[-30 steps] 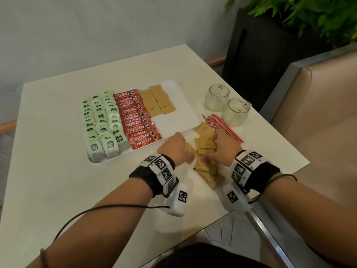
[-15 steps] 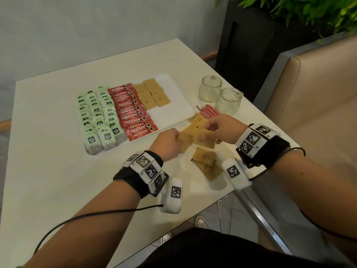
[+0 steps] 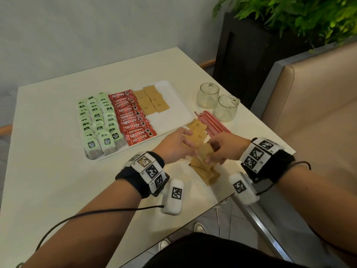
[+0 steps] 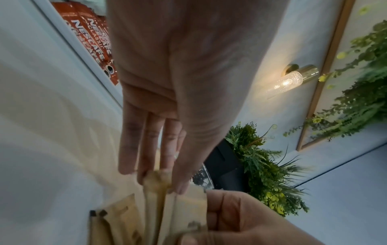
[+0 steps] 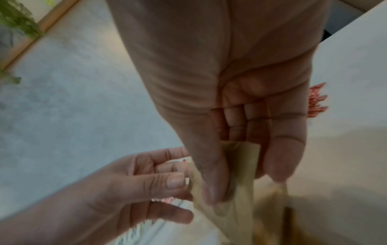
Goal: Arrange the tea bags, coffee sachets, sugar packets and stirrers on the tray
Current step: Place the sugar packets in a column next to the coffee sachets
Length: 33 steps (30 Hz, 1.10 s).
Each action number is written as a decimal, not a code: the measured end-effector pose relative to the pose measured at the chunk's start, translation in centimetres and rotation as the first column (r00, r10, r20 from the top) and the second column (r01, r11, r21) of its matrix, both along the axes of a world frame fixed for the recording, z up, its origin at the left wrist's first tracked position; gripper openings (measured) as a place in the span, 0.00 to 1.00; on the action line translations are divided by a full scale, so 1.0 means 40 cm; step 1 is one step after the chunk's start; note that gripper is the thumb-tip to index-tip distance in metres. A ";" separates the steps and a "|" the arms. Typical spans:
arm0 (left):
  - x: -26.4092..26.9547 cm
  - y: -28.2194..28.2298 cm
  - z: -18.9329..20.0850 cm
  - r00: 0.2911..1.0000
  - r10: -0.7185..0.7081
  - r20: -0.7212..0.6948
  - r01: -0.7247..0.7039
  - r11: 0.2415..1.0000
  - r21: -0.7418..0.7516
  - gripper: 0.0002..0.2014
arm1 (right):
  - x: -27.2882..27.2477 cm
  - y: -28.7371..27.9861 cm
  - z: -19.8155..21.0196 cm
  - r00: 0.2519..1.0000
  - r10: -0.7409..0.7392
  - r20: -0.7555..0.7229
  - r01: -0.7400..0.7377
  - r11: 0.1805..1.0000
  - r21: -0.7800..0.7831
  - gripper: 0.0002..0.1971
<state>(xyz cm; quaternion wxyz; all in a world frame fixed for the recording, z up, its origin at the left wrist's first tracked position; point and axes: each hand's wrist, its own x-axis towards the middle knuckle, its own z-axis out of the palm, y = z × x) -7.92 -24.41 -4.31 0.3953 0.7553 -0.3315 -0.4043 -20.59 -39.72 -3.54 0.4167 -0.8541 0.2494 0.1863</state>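
Both hands meet over the loose brown sugar packets (image 3: 202,165) lying on the table (image 3: 48,180) just off the tray's (image 3: 173,115) near right corner. The left hand (image 3: 173,146) pinches a packet between thumb and fingers; the right hand (image 3: 224,147) clamps several packets likewise. Tea bags (image 3: 98,120), coffee sachets (image 3: 131,117) and more sugar packets sit in rows on the tray, with the red stirrers (image 3: 210,122) on the table beside it.

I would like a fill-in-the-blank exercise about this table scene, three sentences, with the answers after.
1. On the tray, the red coffee sachets lie between the green tea bags and the brown ____ packets.
2. The red stirrers lie on the ____, not on the tray.
3. Beyond the stirrers stand ____ empty glass jars.

Answers: sugar; table; two
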 end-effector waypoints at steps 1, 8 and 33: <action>0.004 0.004 -0.004 0.999 -0.031 0.037 0.029 0.999 0.036 0.29 | 0.001 0.009 -0.004 0.999 0.016 -0.028 -0.017 1.000 -0.026 0.23; 0.015 0.017 -0.007 0.977 -0.128 0.169 0.093 0.976 0.198 0.23 | 0.026 0.045 -0.030 0.989 0.014 -0.150 -0.051 0.969 -0.243 0.37; 0.027 0.022 -0.079 0.996 0.080 0.034 -0.082 0.996 0.036 0.21 | 0.074 -0.004 -0.065 0.999 -0.005 -0.034 0.002 0.997 -0.078 0.22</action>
